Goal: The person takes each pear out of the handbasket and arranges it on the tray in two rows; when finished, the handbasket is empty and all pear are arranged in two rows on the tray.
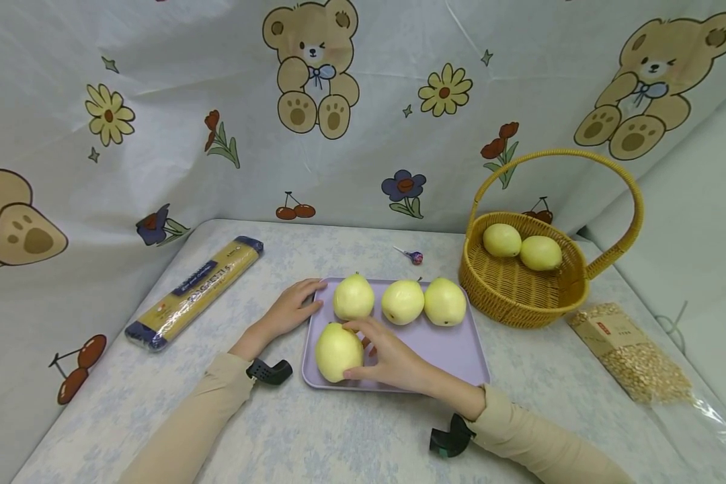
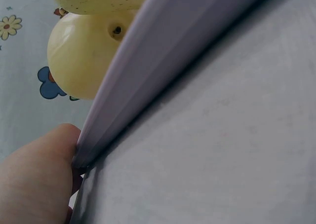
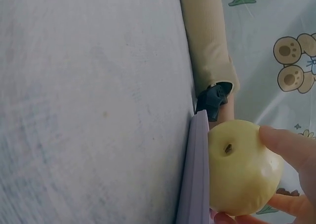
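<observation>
My right hand (image 1: 396, 359) grips a pale yellow pear (image 1: 334, 353) at the near left of a lilac tray (image 1: 454, 359). In the right wrist view, the thumb and fingers curve round this pear (image 3: 242, 169), its dimpled end showing beside the tray's side. My left hand (image 1: 290, 309) holds the tray's left edge near the far corner; the left wrist view has the thumb (image 2: 61, 142) against the rim. Three more pears stand along the tray's far side: one on the left (image 1: 353, 296), one in the middle (image 1: 402, 302), one on the right (image 1: 445, 302).
A wicker basket (image 1: 502, 306) with a tall handle holds two pears (image 1: 541, 253) at the right. Before it lies a bag of oat-like flakes (image 1: 632, 353). A lollipop (image 1: 415, 257) lies behind the tray; a long spaghetti pack (image 1: 196, 292) lies to the left.
</observation>
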### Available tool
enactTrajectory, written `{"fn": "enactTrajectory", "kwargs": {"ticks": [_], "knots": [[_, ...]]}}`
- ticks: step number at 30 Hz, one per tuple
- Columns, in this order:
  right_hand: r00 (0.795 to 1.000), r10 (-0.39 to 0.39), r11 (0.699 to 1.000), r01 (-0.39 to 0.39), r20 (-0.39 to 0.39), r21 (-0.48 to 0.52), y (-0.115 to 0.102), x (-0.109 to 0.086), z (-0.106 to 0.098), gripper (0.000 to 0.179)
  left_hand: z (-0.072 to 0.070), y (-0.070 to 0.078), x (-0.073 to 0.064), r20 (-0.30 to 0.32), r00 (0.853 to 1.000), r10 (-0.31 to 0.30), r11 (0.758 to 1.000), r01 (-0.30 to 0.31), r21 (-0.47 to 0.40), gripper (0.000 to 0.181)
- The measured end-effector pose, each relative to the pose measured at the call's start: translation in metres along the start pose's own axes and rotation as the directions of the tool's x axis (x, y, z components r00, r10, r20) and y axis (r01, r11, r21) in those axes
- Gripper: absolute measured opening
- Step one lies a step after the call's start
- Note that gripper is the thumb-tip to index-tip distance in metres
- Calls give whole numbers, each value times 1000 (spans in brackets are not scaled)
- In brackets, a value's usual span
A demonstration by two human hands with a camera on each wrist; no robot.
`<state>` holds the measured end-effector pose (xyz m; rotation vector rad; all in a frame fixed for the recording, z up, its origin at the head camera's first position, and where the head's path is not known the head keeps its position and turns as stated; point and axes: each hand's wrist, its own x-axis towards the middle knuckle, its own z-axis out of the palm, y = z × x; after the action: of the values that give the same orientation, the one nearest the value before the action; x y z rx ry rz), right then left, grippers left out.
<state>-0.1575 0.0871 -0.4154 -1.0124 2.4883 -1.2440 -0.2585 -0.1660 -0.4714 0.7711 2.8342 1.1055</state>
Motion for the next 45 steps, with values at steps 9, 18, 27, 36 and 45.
{"fn": "enactTrajectory", "kwargs": {"ticks": [9,18,27,36,45], "knots": [[999,44,999,-44,5,17,-2,0,-2,62,-1,2,-1,1,1000,-2,1000,2,-10,45],[998,53,999,-53,-23,-7,-1,0,-8,60,-1,1,-1,-6,1000,1,1000,-1,-10,45],[994,19,1000,-21,-108,-9,-1,3,-28,54,1,-2,-1,-13,1000,10,1000,-10,2,45],[954,61,998,-68,-295,-15,10,7,-83,45,0,0,0,-4,1000,6,1000,-6,13,44],[885,159,978,-202,-437,-54,40,8,-148,43,0,1,0,-8,1000,15,1000,-15,15,44]]}}
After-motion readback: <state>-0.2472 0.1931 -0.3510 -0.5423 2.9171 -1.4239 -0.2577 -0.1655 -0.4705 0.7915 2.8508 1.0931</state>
